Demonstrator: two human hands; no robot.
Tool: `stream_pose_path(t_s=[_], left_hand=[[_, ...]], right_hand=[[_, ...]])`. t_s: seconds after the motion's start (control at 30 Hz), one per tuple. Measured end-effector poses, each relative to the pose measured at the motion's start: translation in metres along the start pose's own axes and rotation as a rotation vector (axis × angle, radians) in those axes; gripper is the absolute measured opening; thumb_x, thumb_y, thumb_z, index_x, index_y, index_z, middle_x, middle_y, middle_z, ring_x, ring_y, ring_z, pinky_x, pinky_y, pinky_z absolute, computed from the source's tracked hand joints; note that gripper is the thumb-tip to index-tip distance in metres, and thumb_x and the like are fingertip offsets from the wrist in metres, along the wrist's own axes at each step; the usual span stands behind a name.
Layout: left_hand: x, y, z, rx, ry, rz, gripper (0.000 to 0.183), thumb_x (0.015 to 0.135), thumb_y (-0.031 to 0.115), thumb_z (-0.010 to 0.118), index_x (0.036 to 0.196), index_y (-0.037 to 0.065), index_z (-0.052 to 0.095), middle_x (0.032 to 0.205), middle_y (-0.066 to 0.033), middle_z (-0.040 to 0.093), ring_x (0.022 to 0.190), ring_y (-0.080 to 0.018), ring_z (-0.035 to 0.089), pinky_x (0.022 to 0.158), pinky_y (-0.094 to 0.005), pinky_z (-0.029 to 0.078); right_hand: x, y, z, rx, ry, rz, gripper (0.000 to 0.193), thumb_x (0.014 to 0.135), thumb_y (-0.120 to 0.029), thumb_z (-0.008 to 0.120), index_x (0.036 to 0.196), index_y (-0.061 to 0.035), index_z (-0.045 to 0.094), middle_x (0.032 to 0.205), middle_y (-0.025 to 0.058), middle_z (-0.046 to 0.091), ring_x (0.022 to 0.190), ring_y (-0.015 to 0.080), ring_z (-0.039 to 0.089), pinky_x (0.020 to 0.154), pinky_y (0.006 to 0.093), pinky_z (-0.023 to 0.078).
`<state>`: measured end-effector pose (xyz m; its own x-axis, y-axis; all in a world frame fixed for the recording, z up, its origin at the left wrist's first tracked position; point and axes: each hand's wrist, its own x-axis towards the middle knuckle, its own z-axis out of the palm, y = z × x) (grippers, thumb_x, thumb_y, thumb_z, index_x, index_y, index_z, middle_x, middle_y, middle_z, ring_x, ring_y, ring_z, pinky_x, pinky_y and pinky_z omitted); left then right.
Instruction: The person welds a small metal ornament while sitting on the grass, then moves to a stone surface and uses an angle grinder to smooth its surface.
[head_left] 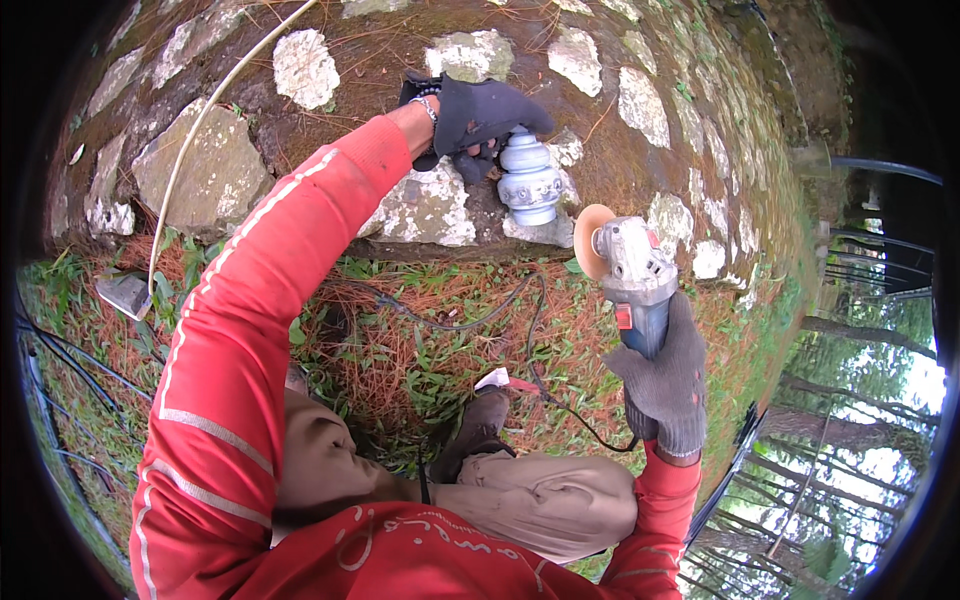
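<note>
Gripping the top of a pale grey turned baluster piece (529,180) with my gloved left hand (478,118), fingers curled over its cap, I keep it upright on the stone wall (210,170) at the far side. My right hand (664,385), in a grey knit glove, is wrapped tight around the blue body of an angle grinder (632,275), its orange disc just right of the baluster's base. A black cable (470,320) trails across the grass near my knee.
</note>
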<state>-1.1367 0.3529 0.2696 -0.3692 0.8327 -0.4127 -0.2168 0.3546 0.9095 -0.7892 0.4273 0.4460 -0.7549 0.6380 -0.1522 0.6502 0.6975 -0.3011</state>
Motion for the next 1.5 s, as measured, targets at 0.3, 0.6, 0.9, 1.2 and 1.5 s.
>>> stream_pose_path(t_s=[0.3, 0.6, 0.9, 1.2, 1.5], left_hand=[[-0.014, -0.014, 0.018, 0.041, 0.196, 0.265, 0.058, 0.103, 0.060, 0.070, 0.129, 0.009, 0.075, 0.073, -0.0015, 0.062, 0.056, -0.0105, 0.059, 0.050, -0.0316, 0.045], [-0.015, -0.009, 0.010, 0.147, 0.048, 0.327, 0.069, 0.101, 0.066, 0.068, 0.133, 0.005, 0.072, 0.078, -0.0047, 0.064, 0.055, -0.0123, 0.060, 0.051, -0.0333, 0.048], [0.012, -0.034, 0.003, 0.179, 0.064, 0.446, 0.077, 0.103, 0.063, 0.070, 0.150, 0.003, 0.061, 0.097, -0.0040, 0.067, 0.062, -0.0104, 0.063, 0.052, -0.0333, 0.051], [0.017, -0.033, 0.005, 0.320, 0.053, 0.562, 0.056, 0.110, 0.043, 0.067, 0.151, 0.005, 0.063, 0.108, -0.0056, 0.071, 0.068, -0.0100, 0.067, 0.053, -0.0334, 0.053], [0.026, -0.038, 0.003, 0.175, 0.077, 0.479, 0.072, 0.103, 0.060, 0.070, 0.148, 0.003, 0.065, 0.115, -0.0073, 0.071, 0.073, -0.0085, 0.066, 0.058, -0.0295, 0.054]], right_hand=[[0.006, -0.003, 0.018, 0.058, 0.014, -0.057, 0.055, 0.075, -0.017, 0.086, 0.120, -0.0013, 0.059, 0.099, 0.0257, 0.075, 0.088, 0.0469, 0.076, 0.078, 0.0505, 0.059], [0.015, -0.013, 0.032, -0.003, -0.032, -0.064, 0.068, 0.074, -0.014, 0.086, 0.136, -0.0019, 0.061, 0.111, 0.0245, 0.077, 0.102, 0.0434, 0.079, 0.087, 0.0470, 0.061], [0.021, -0.020, 0.035, -0.148, -0.010, -0.088, 0.072, 0.077, -0.013, 0.082, 0.144, -0.0029, 0.058, 0.122, 0.0276, 0.075, 0.113, 0.0517, 0.073, 0.093, 0.0534, 0.061], [0.021, -0.017, 0.036, -0.298, -0.021, -0.176, 0.083, 0.080, -0.017, 0.082, 0.154, 0.0029, 0.051, 0.129, 0.0286, 0.072, 0.111, 0.0484, 0.076, 0.091, 0.0535, 0.064], [0.021, -0.015, 0.040, -0.342, -0.005, -0.201, 0.084, 0.081, -0.018, 0.082, 0.155, 0.0052, 0.050, 0.131, 0.0286, 0.072, 0.110, 0.0467, 0.077, 0.089, 0.0522, 0.065]])
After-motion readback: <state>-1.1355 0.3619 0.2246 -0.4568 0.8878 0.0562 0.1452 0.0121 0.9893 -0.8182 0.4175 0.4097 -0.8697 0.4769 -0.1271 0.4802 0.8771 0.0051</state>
